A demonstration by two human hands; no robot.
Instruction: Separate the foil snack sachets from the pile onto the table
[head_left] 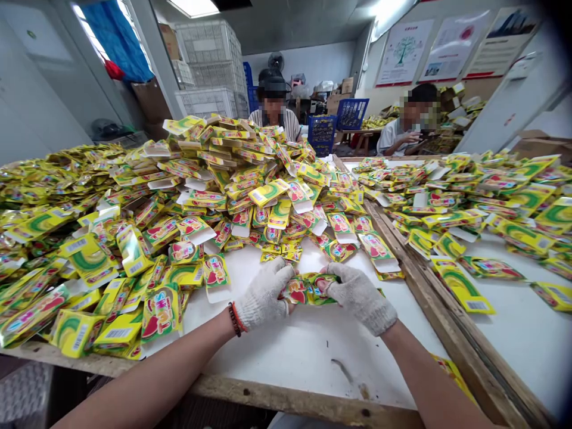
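Observation:
My left hand (267,296), in a white knitted glove with bare fingertips, pinches the left end of a small yellow and green printed packet (297,290). A similarly gloved hand, my right hand (360,298), grips the packet's right end with thumb and fingers. The packet is held level just above the white tabletop (313,351); whether it is one piece or two side by side I cannot tell. Just beyond my hands lie several small yellow packets (286,251). Cartons with open white flaps, such as one carton (217,277), lie near my left hand.
A tall heap of printed cartons (232,161) covers the table's left and back. A wooden divider (420,280) runs along the right, with more cartons (504,226) beyond it. Wooden edging (290,398) borders the front. Two people sit across; blue crates (322,134) stand behind.

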